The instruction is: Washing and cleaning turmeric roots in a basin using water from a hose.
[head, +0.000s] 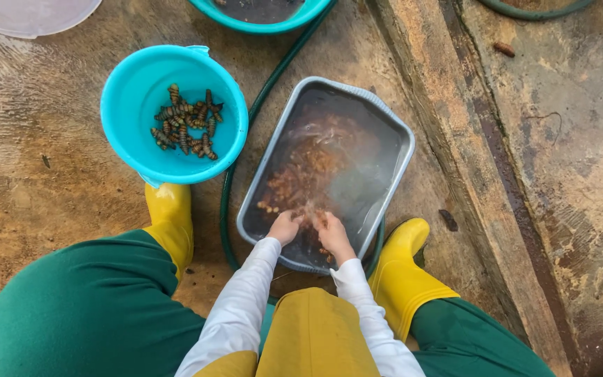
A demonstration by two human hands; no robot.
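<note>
Head view: left hand (pixel 285 227) and right hand (pixel 332 234), fingers together, dip into the near end of the rectangular grey metal tray (pixel 398 174) of murky water and brown snails (pixel 301 171), which lie just beyond.

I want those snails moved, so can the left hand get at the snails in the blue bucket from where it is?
Probably yes. The left hand is in the tray, and the bucket stands open-topped just beyond the left boot, with nothing covering the snails.
</note>
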